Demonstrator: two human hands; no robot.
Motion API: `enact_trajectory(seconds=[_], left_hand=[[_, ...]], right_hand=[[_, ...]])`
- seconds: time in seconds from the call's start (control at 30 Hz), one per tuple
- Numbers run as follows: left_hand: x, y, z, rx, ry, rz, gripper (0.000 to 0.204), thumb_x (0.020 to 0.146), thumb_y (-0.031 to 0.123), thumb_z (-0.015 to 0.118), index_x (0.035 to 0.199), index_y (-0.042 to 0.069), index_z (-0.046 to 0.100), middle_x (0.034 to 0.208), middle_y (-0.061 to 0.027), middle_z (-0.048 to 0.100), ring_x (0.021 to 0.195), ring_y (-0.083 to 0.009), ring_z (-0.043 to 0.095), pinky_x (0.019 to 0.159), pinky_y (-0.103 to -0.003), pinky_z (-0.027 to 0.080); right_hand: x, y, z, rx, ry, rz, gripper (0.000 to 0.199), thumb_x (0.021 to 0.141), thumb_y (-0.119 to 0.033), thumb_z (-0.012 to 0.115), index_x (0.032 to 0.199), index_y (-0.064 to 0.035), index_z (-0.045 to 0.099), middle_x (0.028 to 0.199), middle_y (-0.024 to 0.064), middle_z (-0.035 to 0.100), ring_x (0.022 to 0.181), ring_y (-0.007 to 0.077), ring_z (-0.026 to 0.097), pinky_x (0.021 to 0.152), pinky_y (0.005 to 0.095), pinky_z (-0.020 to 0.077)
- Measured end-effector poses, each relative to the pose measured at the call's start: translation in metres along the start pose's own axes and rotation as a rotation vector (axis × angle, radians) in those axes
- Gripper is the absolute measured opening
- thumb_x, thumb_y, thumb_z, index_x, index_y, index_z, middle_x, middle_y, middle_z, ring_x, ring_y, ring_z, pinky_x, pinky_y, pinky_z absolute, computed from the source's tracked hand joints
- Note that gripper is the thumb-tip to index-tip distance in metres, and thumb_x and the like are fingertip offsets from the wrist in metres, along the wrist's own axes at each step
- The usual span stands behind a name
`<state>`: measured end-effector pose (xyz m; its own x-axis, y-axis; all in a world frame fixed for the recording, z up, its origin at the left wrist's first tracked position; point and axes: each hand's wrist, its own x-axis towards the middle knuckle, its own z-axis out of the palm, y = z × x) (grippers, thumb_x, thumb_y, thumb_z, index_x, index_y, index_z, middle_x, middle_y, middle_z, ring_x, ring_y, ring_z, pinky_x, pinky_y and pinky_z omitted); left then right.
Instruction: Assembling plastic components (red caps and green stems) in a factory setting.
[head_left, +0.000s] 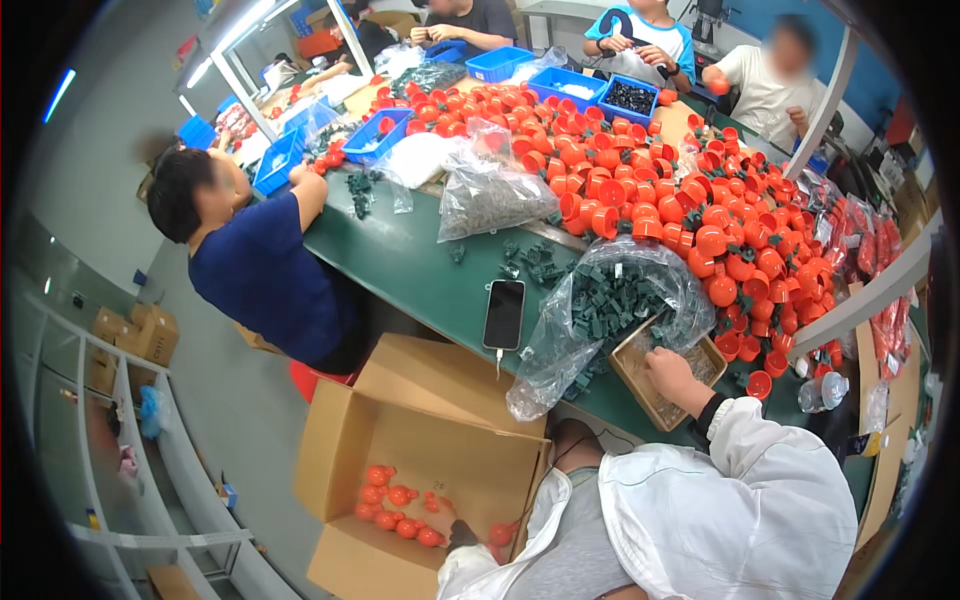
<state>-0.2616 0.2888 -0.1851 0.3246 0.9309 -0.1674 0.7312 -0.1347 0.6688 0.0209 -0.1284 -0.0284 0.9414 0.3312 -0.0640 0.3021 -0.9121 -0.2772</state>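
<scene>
My left hand [441, 516] reaches down into an open cardboard box [400, 418] beside the table. It is smeared by motion, so its fingers do not show clearly; several orange-red round plastic parts [372, 494] lie on the box floor around it. My right hand [670, 376] dips into a shallow tan tray [708, 360] of small pieces at the table edge. Its fingers are bent together, and what they pinch is too small to make out. Next to the tray, a clear plastic bag [545, 350] spills dark green plastic clips [612, 295].
A big heap of orange-red cup-shaped parts [640, 180] covers the table's far side. A phone [504, 314] with a cable lies left of the bag. Blue bins [500, 64] stand farther back. A co-worker in dark blue [265, 255] sits at left; others sit across.
</scene>
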Motion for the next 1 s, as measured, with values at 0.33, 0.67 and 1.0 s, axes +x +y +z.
enact_trajectory(seconds=[0.33, 0.67, 1.0], left_hand=[[-0.069, 0.238, -0.09, -1.105, -0.605, -0.095, 0.039, 0.08, 0.037, 0.049, 0.1, 0.004, 0.052, 0.086, -0.0126, 0.06, 0.074, -0.028, 0.061, 0.067, -0.038, 0.051], [-0.183, 0.345, 0.075, -0.79, -1.492, -0.053, 0.028, 0.085, 0.021, 0.05, 0.097, -0.003, 0.059, 0.089, -0.0081, 0.062, 0.077, -0.0147, 0.06, 0.07, -0.024, 0.047], [-0.203, 0.359, 0.11, -0.409, -1.43, 0.558, 0.023, 0.083, 0.02, 0.052, 0.085, -0.001, 0.062, 0.076, -0.0009, 0.06, 0.067, -0.0072, 0.055, 0.062, -0.02, 0.042]], right_hand=[[0.014, 0.005, -0.02, 0.342, 0.331, 0.065, 0.009, 0.077, -0.008, 0.053, 0.079, 0.0003, 0.057, 0.075, 0.0188, 0.055, 0.072, 0.036, 0.056, 0.064, 0.0414, 0.0453], [-0.005, -0.01, -0.049, 1.238, -0.032, 0.181, 0.013, 0.08, -0.008, 0.057, 0.087, 0.003, 0.058, 0.074, 0.0056, 0.062, 0.065, 0.0104, 0.058, 0.059, 0.0248, 0.0475], [-0.021, -0.005, -0.066, 1.014, 0.033, 0.143, 0.008, 0.08, -0.004, 0.056, 0.084, 0.0029, 0.058, 0.071, 0.0067, 0.061, 0.063, 0.0091, 0.058, 0.057, 0.0239, 0.0458]])
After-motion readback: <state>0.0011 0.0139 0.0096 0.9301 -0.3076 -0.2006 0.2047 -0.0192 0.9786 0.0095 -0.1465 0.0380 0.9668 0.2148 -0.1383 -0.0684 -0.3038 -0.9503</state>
